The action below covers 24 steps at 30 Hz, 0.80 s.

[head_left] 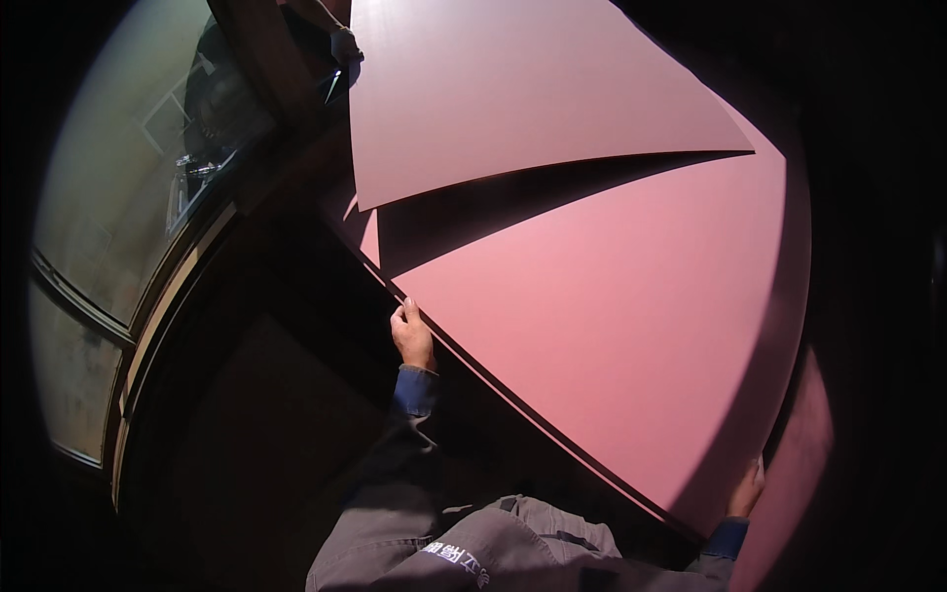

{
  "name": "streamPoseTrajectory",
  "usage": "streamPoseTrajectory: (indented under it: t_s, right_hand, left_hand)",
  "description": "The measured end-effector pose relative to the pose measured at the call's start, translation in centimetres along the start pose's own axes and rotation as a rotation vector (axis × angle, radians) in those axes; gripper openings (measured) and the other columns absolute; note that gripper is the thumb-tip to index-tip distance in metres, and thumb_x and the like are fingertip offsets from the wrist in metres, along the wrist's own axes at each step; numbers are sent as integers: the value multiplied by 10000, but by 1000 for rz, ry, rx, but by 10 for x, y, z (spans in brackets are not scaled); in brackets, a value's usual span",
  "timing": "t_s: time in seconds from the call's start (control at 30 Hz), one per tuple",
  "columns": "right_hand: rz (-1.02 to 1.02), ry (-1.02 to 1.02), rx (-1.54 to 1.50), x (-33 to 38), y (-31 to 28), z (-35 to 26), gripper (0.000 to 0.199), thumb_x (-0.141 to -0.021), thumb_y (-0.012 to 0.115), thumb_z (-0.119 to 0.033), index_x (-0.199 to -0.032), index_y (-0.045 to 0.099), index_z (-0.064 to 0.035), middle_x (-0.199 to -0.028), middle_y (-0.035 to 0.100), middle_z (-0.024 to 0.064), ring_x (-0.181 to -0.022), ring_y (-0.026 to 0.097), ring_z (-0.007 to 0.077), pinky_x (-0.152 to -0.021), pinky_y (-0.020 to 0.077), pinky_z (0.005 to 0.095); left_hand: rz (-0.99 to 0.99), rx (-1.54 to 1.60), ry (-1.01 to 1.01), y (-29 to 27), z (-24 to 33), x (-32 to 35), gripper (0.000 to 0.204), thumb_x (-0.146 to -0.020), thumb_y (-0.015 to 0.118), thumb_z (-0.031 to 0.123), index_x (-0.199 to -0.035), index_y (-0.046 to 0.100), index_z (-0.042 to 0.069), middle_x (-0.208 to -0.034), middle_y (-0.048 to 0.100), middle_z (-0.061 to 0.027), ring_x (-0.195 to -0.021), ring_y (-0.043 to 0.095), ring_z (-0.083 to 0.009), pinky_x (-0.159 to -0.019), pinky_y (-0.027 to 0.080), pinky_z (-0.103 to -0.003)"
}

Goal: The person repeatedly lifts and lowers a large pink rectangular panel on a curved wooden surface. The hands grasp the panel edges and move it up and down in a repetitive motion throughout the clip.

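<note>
A person's left hand [412, 335] grips the near left edge of a large, flat pink rectangular sheet [602, 326], its fingers curled over the rim and clamped on it, while the right hand [747, 490] holds the same sheet at its lower right corner, fingers closed against the edge. The sheet lies tilted across the middle of the view, its smooth matte surface lit bright pink in the centre and crossed by a dark wedge of shadow. Above it a second thin pink sheet [513, 89] of the same kind is raised clear of the lower one, its near edge bowed slightly; a gloved hand of another person [345, 44] holds its far left corner. Both forearms wear grey work-jacket sleeves [434, 533] with blue cuffs. To the left, a dark-framed glass window pane [118, 187] runs down the side of the scene; no packages or signs can be made out.
</note>
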State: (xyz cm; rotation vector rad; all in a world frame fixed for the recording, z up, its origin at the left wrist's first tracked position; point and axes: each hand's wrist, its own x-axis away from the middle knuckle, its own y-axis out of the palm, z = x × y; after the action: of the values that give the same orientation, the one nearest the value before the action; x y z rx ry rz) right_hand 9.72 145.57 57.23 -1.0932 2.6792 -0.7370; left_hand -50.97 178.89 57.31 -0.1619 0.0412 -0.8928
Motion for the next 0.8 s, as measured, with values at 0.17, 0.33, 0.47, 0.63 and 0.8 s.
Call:
streamPoseTrajectory:
  t_s: [0.17,0.33,0.47,0.63,0.8]
  right_hand:
    - [-14,-53,-10,13,0,7,451,-1032,350,-245,-1337,480,60,-1309,571,165,-1188,547,249,-1010,400,311]
    - [16,21,49,14,1,-15,454,-1015,357,-237,-1320,500,66,-1288,587,166,-1211,534,243,-1028,389,315]
    - [42,28,-111,15,-6,-18,488,-995,411,-323,-1228,561,79,-1143,650,163,-1067,596,223,-936,437,323]
    - [64,321,-480,5,-16,13,758,-962,436,-551,-1424,358,44,-1487,363,207,-1390,324,317,-1134,240,395]
    - [-154,430,-936,-8,-41,36,941,-930,381,-664,-1504,76,17,-1489,330,252,-1354,354,374,-1089,292,504]
  left_hand:
    - [375,-9,169,-52,83,-55,677,-968,450,552,-1244,497,-65,-1222,577,-218,-1117,544,-292,-970,422,-366]
    - [-25,-327,279,-101,80,-76,510,-923,624,451,-883,636,-57,-737,629,-41,-654,549,-117,-603,452,-271]
    - [-352,-265,213,-94,79,-4,399,-971,581,365,-799,616,7,-651,499,68,-592,419,-30,-530,353,-218]
    - [-512,-13,143,-125,57,98,417,-1001,516,356,-1008,613,-50,-930,647,-41,-828,567,-88,-742,465,-252]
    - [-504,-172,98,-163,73,202,457,-1006,497,368,-1086,608,-68,-982,669,-78,-855,596,-134,-764,477,-283]
